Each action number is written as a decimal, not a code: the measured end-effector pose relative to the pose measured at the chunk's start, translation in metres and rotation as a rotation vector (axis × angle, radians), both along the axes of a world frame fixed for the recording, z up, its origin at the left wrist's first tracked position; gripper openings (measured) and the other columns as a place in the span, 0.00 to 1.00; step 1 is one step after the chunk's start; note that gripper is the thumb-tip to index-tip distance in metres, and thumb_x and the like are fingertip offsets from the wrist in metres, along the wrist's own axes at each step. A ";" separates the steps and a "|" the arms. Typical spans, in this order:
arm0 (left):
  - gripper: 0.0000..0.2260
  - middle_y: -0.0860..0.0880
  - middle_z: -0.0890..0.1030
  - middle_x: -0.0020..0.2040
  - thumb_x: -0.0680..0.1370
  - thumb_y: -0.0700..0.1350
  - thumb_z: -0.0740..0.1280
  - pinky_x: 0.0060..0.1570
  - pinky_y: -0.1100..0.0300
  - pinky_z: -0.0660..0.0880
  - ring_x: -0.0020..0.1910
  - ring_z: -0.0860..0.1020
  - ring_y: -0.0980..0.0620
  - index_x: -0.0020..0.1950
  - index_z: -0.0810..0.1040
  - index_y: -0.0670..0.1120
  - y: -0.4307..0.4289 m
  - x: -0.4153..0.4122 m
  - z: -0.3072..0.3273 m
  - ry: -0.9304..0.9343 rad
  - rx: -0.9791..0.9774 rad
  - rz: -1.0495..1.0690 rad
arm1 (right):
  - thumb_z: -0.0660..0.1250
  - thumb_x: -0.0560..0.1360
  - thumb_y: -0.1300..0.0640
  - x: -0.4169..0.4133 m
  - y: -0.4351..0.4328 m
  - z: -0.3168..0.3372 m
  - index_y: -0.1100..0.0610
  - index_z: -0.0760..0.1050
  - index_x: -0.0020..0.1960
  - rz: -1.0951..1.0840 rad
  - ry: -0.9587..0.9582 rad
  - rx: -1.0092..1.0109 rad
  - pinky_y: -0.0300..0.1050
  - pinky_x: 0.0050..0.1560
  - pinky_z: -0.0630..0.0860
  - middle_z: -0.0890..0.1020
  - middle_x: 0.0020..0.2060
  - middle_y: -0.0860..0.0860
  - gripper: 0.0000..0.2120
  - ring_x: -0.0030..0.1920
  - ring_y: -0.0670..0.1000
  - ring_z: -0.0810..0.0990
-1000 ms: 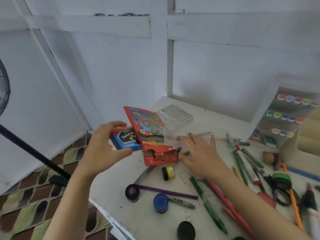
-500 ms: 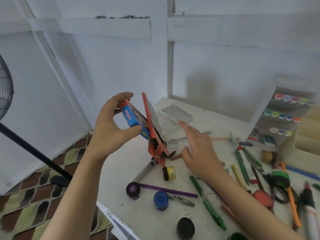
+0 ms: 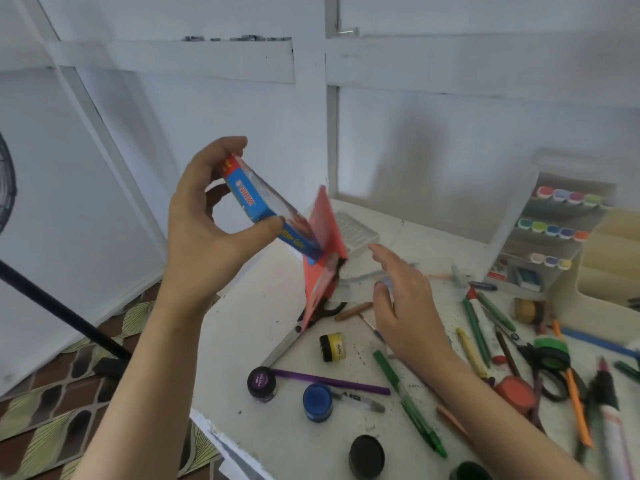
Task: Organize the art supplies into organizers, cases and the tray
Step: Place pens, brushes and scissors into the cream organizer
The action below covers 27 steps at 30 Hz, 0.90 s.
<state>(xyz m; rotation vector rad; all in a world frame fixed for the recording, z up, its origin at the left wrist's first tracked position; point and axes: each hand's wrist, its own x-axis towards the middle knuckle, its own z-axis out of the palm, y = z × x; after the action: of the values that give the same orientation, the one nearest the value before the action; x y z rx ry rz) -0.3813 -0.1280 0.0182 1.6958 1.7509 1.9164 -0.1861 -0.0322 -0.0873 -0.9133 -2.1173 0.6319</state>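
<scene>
head view: left hand point(image 3: 207, 230) is up off the surface point(image 3: 249, 323), thumb under and fingers curled over the top of a blue box point(image 3: 266, 209), pinching it across its short side. the box's long axis slopes from upper left down to the right. its lower end touches or overlaps a red pack point(image 3: 323, 251) that stands on edge, bottom end down by the scissors point(image 3: 294, 337). the red pack is motion-blurred, so i cannot tell if the left hand also has it or if it's just propped against the box. right hand point(image 3: 405, 306) is just right of the red pack, fingers loose and spread, pointing toward it, holding nothing. it looks apart from the pack, but the blur makes that soft. the relation i care about: both boxes sit between the two hands. left hand has the blue one, right hand is nearer the red one. a clear case point(image 3: 353, 230) lies flat on the surface behind the pack. the marker organizer point(image 3: 554, 237) is well apart at far right. my guess at the next move is the right hand catching the red pack's flat face before it tips. the risk i see is it dropping onto the scissors and the yellow paint jar point(image 3: 332, 347).
</scene>
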 end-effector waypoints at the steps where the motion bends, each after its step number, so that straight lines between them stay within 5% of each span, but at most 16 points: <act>1: 0.29 0.52 0.74 0.59 0.65 0.41 0.73 0.60 0.53 0.74 0.58 0.74 0.55 0.65 0.70 0.49 0.002 0.001 -0.001 -0.038 0.024 -0.024 | 0.54 0.77 0.59 0.000 0.000 0.000 0.49 0.62 0.72 -0.005 0.023 0.003 0.51 0.70 0.62 0.68 0.59 0.38 0.24 0.59 0.35 0.64; 8: 0.28 0.55 0.76 0.55 0.63 0.48 0.74 0.58 0.57 0.74 0.56 0.77 0.53 0.61 0.71 0.51 0.020 0.014 -0.023 -0.227 0.005 -0.128 | 0.51 0.75 0.54 0.012 0.002 -0.001 0.46 0.66 0.69 -0.082 0.150 -0.125 0.55 0.64 0.68 0.75 0.58 0.42 0.22 0.60 0.45 0.72; 13: 0.25 0.54 0.78 0.54 0.60 0.50 0.74 0.51 0.63 0.76 0.52 0.79 0.55 0.56 0.73 0.52 0.025 0.021 -0.046 -0.448 -0.047 -0.177 | 0.53 0.80 0.55 0.020 0.002 -0.003 0.41 0.65 0.65 -0.101 0.319 -0.307 0.57 0.52 0.77 0.77 0.54 0.41 0.16 0.51 0.43 0.77; 17: 0.27 0.52 0.80 0.52 0.58 0.49 0.74 0.43 0.61 0.79 0.48 0.81 0.54 0.56 0.73 0.51 0.025 0.030 -0.056 -0.575 -0.119 -0.277 | 0.52 0.82 0.50 0.030 0.006 0.009 0.46 0.63 0.67 -0.176 0.612 -0.603 0.35 0.38 0.77 0.80 0.53 0.48 0.14 0.48 0.44 0.80; 21: 0.29 0.51 0.82 0.51 0.58 0.49 0.75 0.41 0.60 0.79 0.48 0.82 0.49 0.58 0.73 0.50 0.026 0.036 -0.067 -0.632 -0.210 -0.357 | 0.54 0.81 0.49 0.052 0.017 0.018 0.53 0.67 0.63 -0.261 0.876 -0.878 0.40 0.31 0.77 0.82 0.47 0.55 0.13 0.42 0.53 0.83; 27: 0.32 0.45 0.81 0.54 0.59 0.41 0.74 0.43 0.55 0.80 0.52 0.81 0.45 0.63 0.72 0.48 0.025 0.055 -0.073 -0.592 -0.352 -0.548 | 0.61 0.79 0.62 0.104 0.016 0.017 0.56 0.78 0.50 -0.289 0.735 -0.858 0.36 0.27 0.74 0.83 0.40 0.51 0.07 0.35 0.48 0.78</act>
<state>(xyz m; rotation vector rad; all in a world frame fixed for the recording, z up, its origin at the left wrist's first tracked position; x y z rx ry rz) -0.3259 -0.1034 -0.0544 1.1542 1.1567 1.5275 -0.0819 -0.0159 -0.0699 -1.1517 -1.0052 1.4927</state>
